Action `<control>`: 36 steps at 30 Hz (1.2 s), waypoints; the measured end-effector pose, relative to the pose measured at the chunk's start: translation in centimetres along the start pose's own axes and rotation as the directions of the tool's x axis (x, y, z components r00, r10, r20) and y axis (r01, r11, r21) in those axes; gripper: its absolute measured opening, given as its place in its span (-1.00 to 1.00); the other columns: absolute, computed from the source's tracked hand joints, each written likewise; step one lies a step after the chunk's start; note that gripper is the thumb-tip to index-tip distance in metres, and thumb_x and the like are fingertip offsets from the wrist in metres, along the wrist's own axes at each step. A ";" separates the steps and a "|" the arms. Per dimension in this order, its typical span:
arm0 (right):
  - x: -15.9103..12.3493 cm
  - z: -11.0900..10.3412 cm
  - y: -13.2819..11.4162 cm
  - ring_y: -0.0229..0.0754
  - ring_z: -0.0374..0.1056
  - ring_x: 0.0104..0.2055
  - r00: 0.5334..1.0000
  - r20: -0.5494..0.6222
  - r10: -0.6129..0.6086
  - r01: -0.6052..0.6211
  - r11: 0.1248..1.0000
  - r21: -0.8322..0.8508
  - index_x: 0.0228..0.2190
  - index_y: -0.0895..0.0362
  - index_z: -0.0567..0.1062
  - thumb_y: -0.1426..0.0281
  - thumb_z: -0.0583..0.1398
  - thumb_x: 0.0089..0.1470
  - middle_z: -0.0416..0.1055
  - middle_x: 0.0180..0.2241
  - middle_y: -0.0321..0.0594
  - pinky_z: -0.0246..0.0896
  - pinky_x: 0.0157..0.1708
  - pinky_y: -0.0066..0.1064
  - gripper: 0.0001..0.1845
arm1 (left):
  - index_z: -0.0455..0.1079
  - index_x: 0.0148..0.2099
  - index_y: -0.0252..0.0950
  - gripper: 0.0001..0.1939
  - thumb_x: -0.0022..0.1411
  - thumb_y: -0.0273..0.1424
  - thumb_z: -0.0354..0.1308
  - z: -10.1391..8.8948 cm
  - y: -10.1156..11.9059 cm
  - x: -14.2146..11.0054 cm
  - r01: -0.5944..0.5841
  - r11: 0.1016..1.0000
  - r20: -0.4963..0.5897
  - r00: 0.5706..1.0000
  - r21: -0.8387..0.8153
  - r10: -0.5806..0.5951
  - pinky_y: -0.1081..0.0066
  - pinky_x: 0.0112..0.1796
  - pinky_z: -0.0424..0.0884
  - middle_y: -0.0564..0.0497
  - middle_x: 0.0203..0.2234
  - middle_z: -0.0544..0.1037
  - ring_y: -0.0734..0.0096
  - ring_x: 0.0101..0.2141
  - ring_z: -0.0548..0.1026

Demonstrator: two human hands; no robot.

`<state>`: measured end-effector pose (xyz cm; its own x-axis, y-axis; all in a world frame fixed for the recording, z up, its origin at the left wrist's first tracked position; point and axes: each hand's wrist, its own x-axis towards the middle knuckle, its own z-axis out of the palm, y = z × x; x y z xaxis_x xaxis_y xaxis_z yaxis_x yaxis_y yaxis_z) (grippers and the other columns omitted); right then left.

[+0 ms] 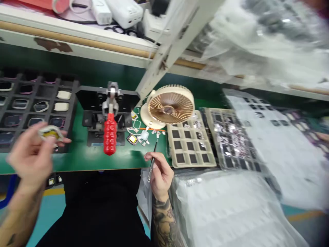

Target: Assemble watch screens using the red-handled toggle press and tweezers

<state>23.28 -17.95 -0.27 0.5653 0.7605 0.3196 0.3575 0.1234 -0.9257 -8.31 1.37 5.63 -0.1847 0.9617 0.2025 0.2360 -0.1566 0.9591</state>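
Note:
My left hand pinches a small cream watch case with yellow inside, above the right front corner of the black compartment tray. My right hand is closed round dark tweezers at the table's front edge, their tips pointing up and away from me. Past those tips lie small white parts and a loose watch module with a yellow face. Between my hands stands a clamp press with a red handle; neither hand touches it. Watch cases, several of them cream, sit in the black tray.
A beige fan stands behind the small parts. Right of it are a beige tray with dark squares and a clear-covered tray. Plastic-wrapped stacks crowd the right. A slanting white post meets the shelf above.

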 end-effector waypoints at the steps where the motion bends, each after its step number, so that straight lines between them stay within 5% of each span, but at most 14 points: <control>1: 0.2 0.9 -0.5 -0.05 0.54 -0.16 0.999 0.023 -0.035 0.034 0.999 0.032 0.08 0.00 0.64 0.39 0.22 0.39 0.56 -0.21 -0.17 0.52 -0.16 -0.15 -0.70 | 0.61 0.22 -0.14 -0.49 0.23 -0.32 0.52 0.9 0.1 -2.3 0.021 0.998 0.083 0.996 -0.052 -0.017 0.23 -0.30 0.74 0.07 -0.29 0.78 0.17 -0.29 0.77; 5: 1.4 5.5 -2.6 -0.09 0.49 -0.25 0.976 0.052 -0.213 0.209 0.975 0.077 0.02 -0.07 0.71 0.46 0.31 0.35 0.53 -0.34 -0.23 0.46 -0.25 -0.17 -0.70 | 0.57 0.21 -0.28 -0.60 0.42 -0.24 0.42 4.5 -0.4 -6.9 0.267 0.941 0.401 0.901 -0.205 -0.168 0.31 -0.35 0.72 -0.09 -0.25 0.80 0.20 -0.37 0.78; 9: 1.6 8.6 -4.0 -0.10 0.53 -0.30 0.973 0.038 -0.228 0.215 0.953 0.214 0.01 -0.09 0.73 0.45 0.31 0.36 0.58 -0.29 -0.22 0.51 -0.34 -0.19 -0.72 | 0.49 0.32 -0.29 -0.53 0.49 -0.24 0.35 5.6 -0.9 -8.0 0.339 0.908 0.539 0.826 -0.247 -0.162 0.28 -0.22 0.76 -0.13 -0.18 0.80 0.15 -0.25 0.81; 15: 0.8 9.6 -3.9 -0.02 0.65 -0.13 0.981 0.118 -0.152 0.128 0.974 0.190 -0.02 -0.02 0.70 0.53 0.32 0.32 0.67 -0.09 -0.12 0.69 -0.23 -0.11 -0.72 | 0.47 0.40 -0.26 -0.51 0.52 -0.29 0.31 5.7 -0.6 -9.3 0.286 0.919 0.525 0.844 -0.271 -0.108 0.28 -0.10 0.77 -0.09 -0.11 0.80 0.23 -0.22 0.80; 23: 0.5 9.9 -3.4 0.02 0.66 -0.10 0.981 0.102 -0.166 0.155 0.982 0.107 -0.06 0.01 0.67 0.42 0.30 0.37 0.68 -0.13 -0.12 0.69 -0.08 0.03 -0.83 | 0.50 0.40 -0.27 -0.52 0.51 -0.32 0.31 5.9 -0.1 -9.3 0.273 0.920 0.544 0.835 -0.280 -0.082 0.27 -0.09 0.78 -0.09 -0.10 0.81 0.21 -0.23 0.81; 28: 1.0 10.1 -3.7 -0.11 0.64 -0.29 0.984 0.161 0.081 -0.128 0.941 0.314 -0.07 0.06 0.65 0.36 0.27 0.43 0.65 -0.23 -0.17 0.63 -0.30 -0.23 -0.87 | 0.51 0.39 -0.31 -0.52 0.51 -0.34 0.32 6.0 -0.4 -9.2 0.262 0.918 0.543 0.837 -0.297 -0.063 0.32 -0.09 0.77 -0.12 -0.08 0.81 0.25 -0.23 0.80; 31: 1.0 9.5 -4.3 -0.14 0.60 -0.32 0.954 0.289 0.075 -0.209 0.858 0.469 -0.09 0.04 0.66 0.36 0.26 0.44 0.61 -0.28 -0.20 0.57 -0.36 -0.30 -0.86 | 0.49 0.40 -0.34 -0.49 0.50 -0.31 0.34 6.2 -0.6 -9.0 0.302 0.908 0.562 0.822 -0.289 -0.095 0.33 -0.09 0.75 -0.15 -0.07 0.80 0.21 -0.19 0.80; 33: 0.9 9.0 -4.6 -0.10 0.61 -0.23 0.969 0.248 0.012 -0.137 0.860 0.492 -0.08 0.03 0.67 0.36 0.30 0.41 0.61 -0.25 -0.17 0.58 -0.32 -0.26 -0.87 | 0.48 0.39 -0.35 -0.49 0.50 -0.29 0.35 6.4 -0.6 -8.9 0.369 0.878 0.576 0.805 -0.304 -0.139 0.34 -0.10 0.74 -0.15 -0.09 0.79 0.21 -0.20 0.80; 36: 1.0 8.4 -4.1 -0.08 0.60 -0.18 1.000 0.024 -0.002 -0.009 0.898 0.439 -0.06 0.01 0.69 0.38 0.32 0.38 0.61 -0.21 -0.16 0.59 -0.29 -0.24 -0.85 | 0.48 0.38 -0.35 -0.48 0.49 -0.26 0.36 6.8 -0.2 -8.8 0.464 0.815 0.580 0.789 -0.347 -0.202 0.35 -0.17 0.72 -0.14 -0.13 0.78 0.22 -0.25 0.80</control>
<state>16.09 -12.35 2.15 0.5467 0.7752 0.3165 -0.0103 0.3842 -0.9232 -0.23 -5.54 2.31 0.3597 0.9212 -0.1486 -0.2248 0.2402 0.9443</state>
